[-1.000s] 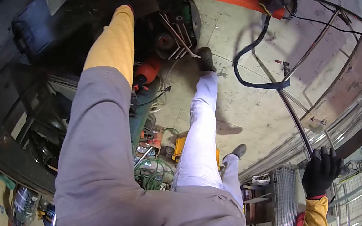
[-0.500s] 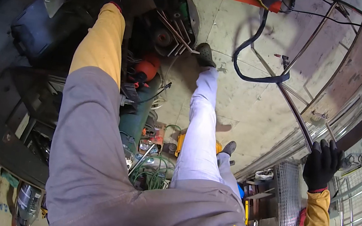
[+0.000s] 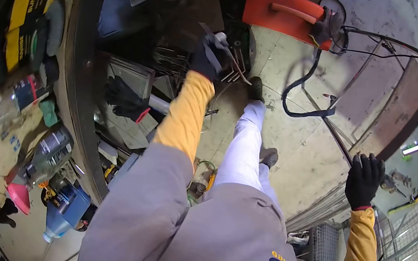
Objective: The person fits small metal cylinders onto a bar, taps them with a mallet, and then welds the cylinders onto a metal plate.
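My left hand [image 3: 208, 57], in a black glove, is closed around something I cannot make out. A flat grey edge and a pale, rounded piece [image 3: 220, 37] show at its fingers. Close beside it are several thin metal rods [image 3: 238, 64]. My right hand [image 3: 363, 181], also gloved in black, is at the near end of a metal tube frame [image 3: 340, 141], its fingers bent over the end. A dark hose [image 3: 294, 109] hangs in a loop against that frame. To the left of my left arm lies a loose black glove [image 3: 124, 99] with a red cuff.
An orange-red case [image 3: 280, 13] with a dark glove [image 3: 325, 28] on it stands at the top. A workbench edge [image 3: 79, 79] runs down the left, with a blue container [image 3: 66, 209] beyond it. Wire mesh [image 3: 324, 254] and tools line the right.
My left hand has come out of the dark area at upper left and moved right, to beside the rods. My view has shifted left, bringing in the workbench. My right hand remains at the frame.
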Tool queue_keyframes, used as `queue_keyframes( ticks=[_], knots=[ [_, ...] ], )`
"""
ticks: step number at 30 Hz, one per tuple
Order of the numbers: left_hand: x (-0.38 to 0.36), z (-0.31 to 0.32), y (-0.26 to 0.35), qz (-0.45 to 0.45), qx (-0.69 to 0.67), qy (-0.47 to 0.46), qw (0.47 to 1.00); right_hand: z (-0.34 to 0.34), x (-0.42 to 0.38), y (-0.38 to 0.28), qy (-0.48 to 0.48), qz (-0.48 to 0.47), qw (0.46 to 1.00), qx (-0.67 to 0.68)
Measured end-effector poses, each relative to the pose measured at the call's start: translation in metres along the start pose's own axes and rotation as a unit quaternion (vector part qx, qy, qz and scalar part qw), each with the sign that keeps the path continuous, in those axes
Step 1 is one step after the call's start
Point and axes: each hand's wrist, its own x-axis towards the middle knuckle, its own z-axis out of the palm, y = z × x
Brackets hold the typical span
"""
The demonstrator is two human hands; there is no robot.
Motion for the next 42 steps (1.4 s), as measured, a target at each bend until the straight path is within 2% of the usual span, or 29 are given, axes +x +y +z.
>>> queue_keyframes(
  ticks=[1, 3, 6, 11, 13, 15, 17, 18, 19, 20, 21, 22, 23, 24, 25, 27, 28, 29, 30, 31, 32, 33, 35, 36, 37, 39, 40, 41, 42],
  knots=[
    [-0.024, 0.016, -0.029, -0.001, 0.053, -0.055, 0.997, 0.001, 0.0, 0.001, -0.004, 0.004, 1.0, -0.001],
    [-0.083, 0.076, -0.089, 0.0, 0.042, -0.094, 0.995, 0.004, -0.002, 0.004, 0.021, -0.009, 0.999, 0.023],
    [-0.147, 0.126, -0.159, -0.02, 0.174, -0.104, 0.979, 0.004, -0.003, 0.004, 0.049, -0.013, 0.998, 0.048],
    [-0.227, 0.217, -0.221, -0.025, 0.332, -0.199, 0.922, -0.001, 0.0, 0.005, 0.083, -0.036, 0.995, 0.031],
    [-0.252, 0.231, -0.236, 0.033, 0.481, -0.303, 0.822, -0.012, 0.001, 0.001, 0.051, -0.036, 0.997, 0.05],
    [-0.266, 0.221, -0.267, 0.015, 0.476, -0.299, 0.827, -0.019, -0.001, -0.003, 0.099, -0.037, 0.989, 0.099],
    [-0.283, 0.219, -0.295, -0.077, 0.397, -0.246, 0.881, -0.026, -0.013, -0.019, 0.167, 0.013, 0.961, 0.218],
    [-0.29, 0.212, -0.308, -0.075, 0.409, -0.249, 0.875, -0.028, -0.02, -0.034, 0.169, 0.107, 0.851, 0.486],
    [-0.295, 0.203, -0.321, -0.042, 0.473, -0.255, 0.842, -0.032, -0.03, -0.047, 0.154, 0.187, 0.661, 0.711],
    [-0.303, 0.202, -0.333, -0.009, 0.532, -0.263, 0.805, -0.043, -0.044, -0.048, 0.165, 0.142, 0.595, 0.774],
    [-0.312, 0.201, -0.342, -0.01, 0.541, -0.271, 0.796, -0.052, -0.061, -0.055, 0.12, 0.138, 0.439, 0.88],
    [-0.325, 0.206, -0.35, 0.125, 0.657, -0.354, 0.654, -0.061, -0.079, -0.063, 0.121, 0.136, 0.463, 0.868],
    [-0.337, 0.211, -0.36, 0.251, 0.731, -0.42, 0.476, -0.064, -0.098, -0.067, 0.122, 0.136, 0.485, 0.855],
    [-0.349, 0.213, -0.377, 0.126, 0.681, -0.377, 0.615, -0.04, -0.114, -0.065, 0.12, 0.143, 0.531, 0.826],
    [-0.36, 0.22, -0.39, 0.118, 0.687, -0.384, 0.606, -0.056, -0.132, -0.072, 0.133, 0.176, 0.569, 0.792],
    [-0.38, 0.225, -0.412, 0.093, 0.654, -0.367, 0.655, -0.048, -0.166, -0.07, 0.099, 0.217, 0.561, 0.793],
    [-0.363, 0.209, -0.413, 0.324, 0.726, -0.469, 0.384, -0.036, -0.175, -0.072, 0.161, 0.201, 0.52, 0.814],
    [-0.361, 0.208, -0.418, 0.323, 0.726, -0.479, 0.373, -0.032, -0.187, -0.071, 0.176, 0.2, 0.516, 0.814],
    [-0.359, 0.21, -0.423, 0.089, 0.747, -0.43, 0.5, -0.03, -0.2, -0.071, 0.214, 0.211, 0.435, 0.849],
    [-0.358, 0.214, -0.429, -0.15, 0.716, -0.345, 0.588, -0.026, -0.209, -0.068, 0.25, 0.217, 0.352, 0.876],
    [-0.366, 0.214, -0.438, -0.144, 0.714, -0.34, 0.595, -0.017, -0.219, -0.063, 0.275, 0.219, 0.34, 0.872],
    [-0.371, 0.211, -0.448, -0.144, 0.721, -0.345, 0.584, -0.008, -0.233, -0.056, 0.298, 0.233, 0.348, 0.858],
    [-0.379, 0.204, -0.463, -0.033, 0.788, -0.287, 0.544, -0.001, -0.262, -0.044, 0.329, 0.234, 0.366, 0.838],
    [-0.38, 0.204, -0.466, -0.04, 0.792, -0.249, 0.555, 0.001, -0.276, -0.04, 0.332, 0.254, 0.419, 0.806],
    [-0.381, 0.206, -0.469, -0.035, 0.797, -0.25, 0.549, 0.008, -0.287, -0.034, 0.338, 0.248, 0.415, 0.807],
    [-0.385, 0.208, -0.48, -0.013, 0.715, -0.161, 0.68, 0.039, -0.303, -0.03, 0.174, 0.272, 0.698, 0.639],
    [-0.389, 0.212, -0.488, -0.001, 0.677, -0.164, 0.717, 0.058, -0.307, -0.043, 0.231, 0.259, 0.758, 0.553],
    [-0.387, 0.211, -0.49, 0.003, 0.679, -0.163, 0.716, 0.043, -0.315, -0.053, 0.168, 0.269, 0.785, 0.532],
    [-0.381, 0.211, -0.492, 0.017, 0.724, -0.194, 0.662, 0.043, -0.317, -0.067, 0.177, 0.255, 0.792, 0.526]
  ],
)
